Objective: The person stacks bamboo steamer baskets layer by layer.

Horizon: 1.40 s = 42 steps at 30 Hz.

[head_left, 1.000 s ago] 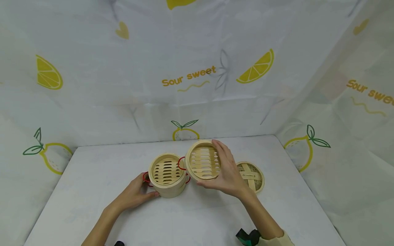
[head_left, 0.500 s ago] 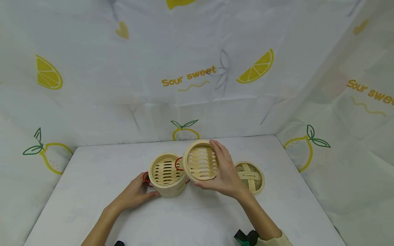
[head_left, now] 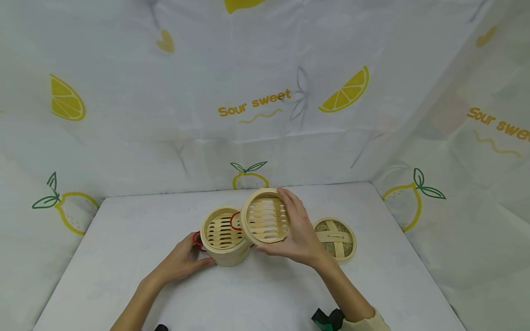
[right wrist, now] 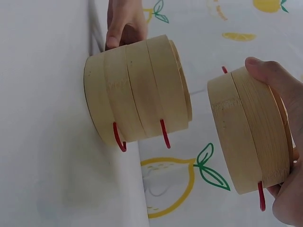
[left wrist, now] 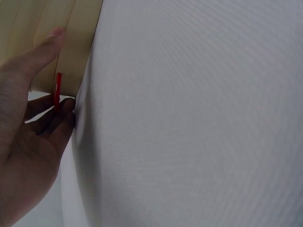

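Observation:
A stack of two bamboo steamer baskets [head_left: 229, 259] with red loop handles stands on the white table in the head view. My left hand [head_left: 180, 261] holds the stack at its left side, thumb along the wall in the left wrist view and fingers around the red handle [left wrist: 57, 90]. Up and to the right, my right hand [head_left: 300, 239] grips another bamboo steamer basket [right wrist: 236, 137] by its side. This basket is tilted, its slatted inside facing the head camera. In the right wrist view a gap separates it from the stack's top rim.
A round woven bamboo lid [head_left: 337, 236] lies on the table [head_left: 248, 299] to the right, partly behind my right hand. A white backdrop sheet [head_left: 186, 119] with lemon prints rises along the table's back and sides.
My right hand has moved slightly left with its basket, which now overlaps more of the stack in the head view. More of the lid shows. The left hand and stack stay put.

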Tool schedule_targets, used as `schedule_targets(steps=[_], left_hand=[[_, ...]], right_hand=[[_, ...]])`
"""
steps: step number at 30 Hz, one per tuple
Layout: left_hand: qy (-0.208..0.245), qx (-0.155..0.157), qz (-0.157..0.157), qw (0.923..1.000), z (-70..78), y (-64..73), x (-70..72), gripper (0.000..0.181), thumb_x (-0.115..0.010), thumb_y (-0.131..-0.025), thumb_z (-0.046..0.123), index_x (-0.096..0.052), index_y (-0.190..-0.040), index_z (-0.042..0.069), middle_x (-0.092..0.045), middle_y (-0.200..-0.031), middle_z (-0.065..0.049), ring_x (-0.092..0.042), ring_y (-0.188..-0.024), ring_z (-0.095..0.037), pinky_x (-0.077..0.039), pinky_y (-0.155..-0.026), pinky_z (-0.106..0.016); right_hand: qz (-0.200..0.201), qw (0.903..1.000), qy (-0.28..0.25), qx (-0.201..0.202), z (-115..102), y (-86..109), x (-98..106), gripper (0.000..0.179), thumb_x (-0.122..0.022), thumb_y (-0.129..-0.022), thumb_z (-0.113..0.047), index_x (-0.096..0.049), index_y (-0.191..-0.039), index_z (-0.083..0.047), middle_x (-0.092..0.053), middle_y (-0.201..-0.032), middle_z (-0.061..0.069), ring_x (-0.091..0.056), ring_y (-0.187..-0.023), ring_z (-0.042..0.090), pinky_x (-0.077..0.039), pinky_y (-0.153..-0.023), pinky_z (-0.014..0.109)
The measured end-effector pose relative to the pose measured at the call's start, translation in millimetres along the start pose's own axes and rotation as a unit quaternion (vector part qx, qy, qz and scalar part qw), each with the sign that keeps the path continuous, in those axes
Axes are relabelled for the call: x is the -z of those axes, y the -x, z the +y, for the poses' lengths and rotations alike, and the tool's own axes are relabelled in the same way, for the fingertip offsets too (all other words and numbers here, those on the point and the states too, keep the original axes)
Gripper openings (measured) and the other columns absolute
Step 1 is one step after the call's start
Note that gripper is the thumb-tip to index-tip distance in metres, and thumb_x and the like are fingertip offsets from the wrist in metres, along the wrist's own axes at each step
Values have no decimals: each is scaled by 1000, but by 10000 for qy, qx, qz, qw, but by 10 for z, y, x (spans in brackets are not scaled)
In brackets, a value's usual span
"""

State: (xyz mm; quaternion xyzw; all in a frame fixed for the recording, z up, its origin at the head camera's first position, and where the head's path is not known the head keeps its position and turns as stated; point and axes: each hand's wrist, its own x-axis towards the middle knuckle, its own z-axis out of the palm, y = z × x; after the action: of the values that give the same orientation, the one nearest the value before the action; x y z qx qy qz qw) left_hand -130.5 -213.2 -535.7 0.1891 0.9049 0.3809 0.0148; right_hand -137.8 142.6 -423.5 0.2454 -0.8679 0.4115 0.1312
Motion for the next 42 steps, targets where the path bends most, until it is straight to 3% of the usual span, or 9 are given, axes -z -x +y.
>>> schedule_targets(steps=[4, 13, 28, 42], left_hand=[[-4, 9, -6, 10000, 11, 3, 3, 76, -92, -87, 42, -60, -146, 7, -72, -131, 3, -67, -127, -19, -56, -114, -49], [-3, 51, -6, 10000, 11, 5, 2, 76, -93, -87, 42, -60, -146, 8, -72, -131, 4, -65, -125, -14, -56, -113, -47], [58, 173, -60, 9998, 11, 15, -3, 77, -93, -87, 42, -59, -146, 7, -71, -132, 3, -66, -126, -17, -56, -114, -47], [62, 128, -29, 9999, -2, 4, -8, 74, -93, -86, 41, -60, -145, 10, -71, -128, 6, -63, -121, -8, -57, -112, -43]], right_hand=[[-11, 10000, -48, 36, -6, -1, -21, 143, -108, -57, -40, -28, -172, -13, -35, -173, 16, -38, -159, 38, -42, -125, 67], [-54, 9998, -203, 70, -37, -15, -60, 142, -108, -57, -38, -28, -171, -11, -35, -173, 19, -38, -159, 39, -40, -126, 68], [-73, 9991, -400, 118, -65, -45, -130, 141, -109, -56, -34, -30, -169, -4, -34, -172, 21, -36, -159, 40, -38, -127, 68], [-192, 9978, -624, 95, -116, -98, -185, 142, -109, -57, -33, -28, -171, -8, -32, -173, 18, -35, -160, 38, -36, -130, 65]])
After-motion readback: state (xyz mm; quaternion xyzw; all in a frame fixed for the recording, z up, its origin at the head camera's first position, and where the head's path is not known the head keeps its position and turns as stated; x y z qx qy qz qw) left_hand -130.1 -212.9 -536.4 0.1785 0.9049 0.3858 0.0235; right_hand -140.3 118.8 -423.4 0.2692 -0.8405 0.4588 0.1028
